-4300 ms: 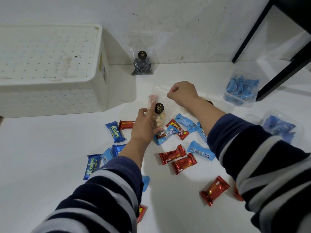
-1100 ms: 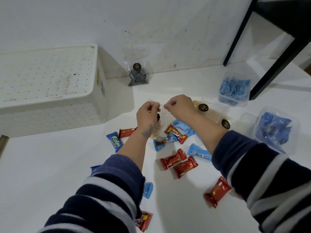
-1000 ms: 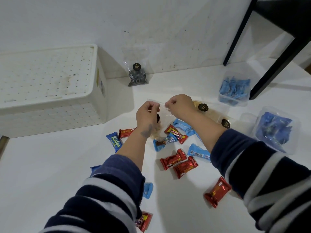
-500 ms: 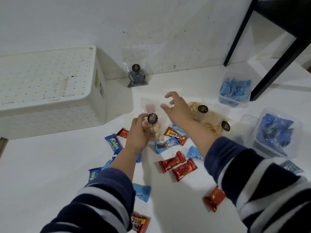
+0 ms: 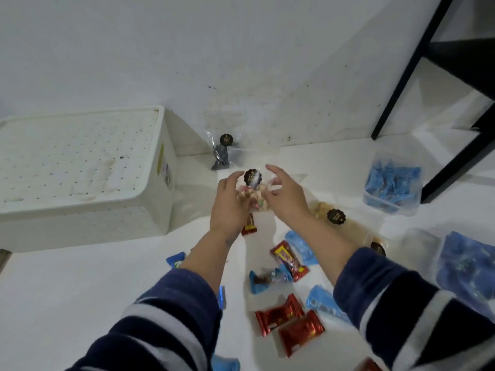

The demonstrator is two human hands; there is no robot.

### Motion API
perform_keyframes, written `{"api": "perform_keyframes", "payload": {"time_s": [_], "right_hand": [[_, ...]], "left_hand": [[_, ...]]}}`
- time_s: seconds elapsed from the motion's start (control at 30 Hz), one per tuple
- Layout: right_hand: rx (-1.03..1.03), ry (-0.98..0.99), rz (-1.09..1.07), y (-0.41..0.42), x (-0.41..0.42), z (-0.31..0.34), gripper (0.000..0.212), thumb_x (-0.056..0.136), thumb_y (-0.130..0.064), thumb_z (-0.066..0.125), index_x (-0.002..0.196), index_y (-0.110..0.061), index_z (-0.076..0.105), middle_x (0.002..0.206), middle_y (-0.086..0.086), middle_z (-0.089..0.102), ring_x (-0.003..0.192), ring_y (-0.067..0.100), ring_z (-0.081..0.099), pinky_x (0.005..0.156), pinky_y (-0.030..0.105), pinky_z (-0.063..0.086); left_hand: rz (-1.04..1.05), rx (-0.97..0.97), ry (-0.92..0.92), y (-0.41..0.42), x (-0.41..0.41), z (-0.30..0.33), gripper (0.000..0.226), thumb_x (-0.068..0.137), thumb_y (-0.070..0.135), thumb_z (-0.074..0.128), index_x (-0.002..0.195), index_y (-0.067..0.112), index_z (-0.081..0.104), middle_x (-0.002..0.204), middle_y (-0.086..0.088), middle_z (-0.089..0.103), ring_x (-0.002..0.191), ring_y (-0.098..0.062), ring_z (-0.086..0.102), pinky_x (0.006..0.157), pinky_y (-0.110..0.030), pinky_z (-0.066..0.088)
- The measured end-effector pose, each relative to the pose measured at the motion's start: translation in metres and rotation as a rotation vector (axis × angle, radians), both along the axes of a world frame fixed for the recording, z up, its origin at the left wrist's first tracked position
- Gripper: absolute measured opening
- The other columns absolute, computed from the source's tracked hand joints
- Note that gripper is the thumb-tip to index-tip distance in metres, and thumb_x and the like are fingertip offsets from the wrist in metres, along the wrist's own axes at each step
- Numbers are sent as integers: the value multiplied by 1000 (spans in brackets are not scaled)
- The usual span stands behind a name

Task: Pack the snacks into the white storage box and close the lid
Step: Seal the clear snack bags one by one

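Note:
My left hand [image 5: 227, 207] grips a clear bag of pale round snacks [image 5: 253, 195] with a black sticker, lifted above the table. My right hand [image 5: 285, 195] is beside the bag with fingers spread, touching its right side. The white storage box [image 5: 163, 199] sits at the left with its perforated lid [image 5: 77, 153] on top. Red wrapped snacks [image 5: 289, 319] and blue wrapped snacks [image 5: 267, 281] lie scattered on the white table below my arms.
A clear bag of dark snacks [image 5: 223, 156] leans against the wall. Two more clear bags [image 5: 333, 216] lie right of my hands. Two clear tubs of blue sweets [image 5: 392, 183] [image 5: 468, 266] stand at the right. Black frame legs [image 5: 401, 68] rise at the back right.
My left hand has lifted the bag of pale snacks up and away from the table. My right hand let go of the bag's top edge and opened beside it.

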State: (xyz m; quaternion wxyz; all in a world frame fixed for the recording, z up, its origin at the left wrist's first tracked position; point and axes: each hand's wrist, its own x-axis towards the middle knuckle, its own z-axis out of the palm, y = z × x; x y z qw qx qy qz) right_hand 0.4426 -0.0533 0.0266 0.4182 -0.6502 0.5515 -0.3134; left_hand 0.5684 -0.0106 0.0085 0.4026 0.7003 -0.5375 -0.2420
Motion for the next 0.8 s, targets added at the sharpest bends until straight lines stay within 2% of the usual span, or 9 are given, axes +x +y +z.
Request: {"api": "perform_keyframes", "payload": {"time_s": [0.13,0.27,0.37,0.43,0.5,0.57,0.63,0.7,0.8], "right_hand": [[4,5,0,-77,5,10,55,91,-8,57,141,-29,43,114,2,50,95,19,57,75,23,43],[51,26,27,-139,12,0,59,91,-10,57,144,-28,40,118,4,48,96,20,54,80,23,41],[92,38,45,-167,17,-15,59,91,-16,58,145,-29,38,127,6,49,116,21,53,92,25,40],[119,21,59,-176,20,-25,59,92,-16,57,146,-30,37,141,6,46,127,21,49,99,27,40],[127,24,65,-181,22,-33,57,92,-15,56,144,-30,39,146,5,44,129,21,48,104,30,42],[114,42,63,-181,19,-37,56,92,-15,56,143,-31,41,144,5,45,125,23,52,105,35,43],[102,72,78,-177,13,-35,55,92,-14,57,142,-31,42,142,3,46,124,23,53,106,34,42],[95,115,95,-170,2,-31,53,93,-13,56,142,-29,43,142,2,47,126,22,52,106,33,42],[114,220,113,-152,-21,-18,47,94,-16,56,139,-28,47,141,5,48,119,20,53,101,31,41]], "left_hand": [[-46,68,1,-73,-2,9,71,84,2,64,145,22,33,143,-7,32,117,-13,45,82,0,26],[-56,111,28,-135,-2,-2,75,85,2,65,148,19,27,142,-9,28,104,-8,38,76,6,20],[-5,148,55,-163,0,-18,72,86,4,63,147,19,28,137,-7,33,107,-7,42,81,3,20],[8,167,85,-172,-1,-25,68,89,2,60,148,14,27,118,8,41,107,-2,47,81,7,22],[23,176,89,-176,-3,-28,64,90,-2,56,147,9,28,91,20,33,93,1,45,70,14,23],[45,175,73,-177,-2,-30,63,88,2,60,145,11,32,103,16,44,117,-13,45,86,7,22],[66,200,65,-173,-1,-29,70,86,12,65,147,16,31,141,-4,39,136,-22,35,108,-17,26],[88,227,64,-164,-4,-27,67,87,14,62,147,17,31,150,-11,27,137,-26,33,112,-31,29],[82,215,-41,-143,-13,-25,58,88,8,54,143,17,37,147,-10,28,132,-27,37,105,-31,34]]}}
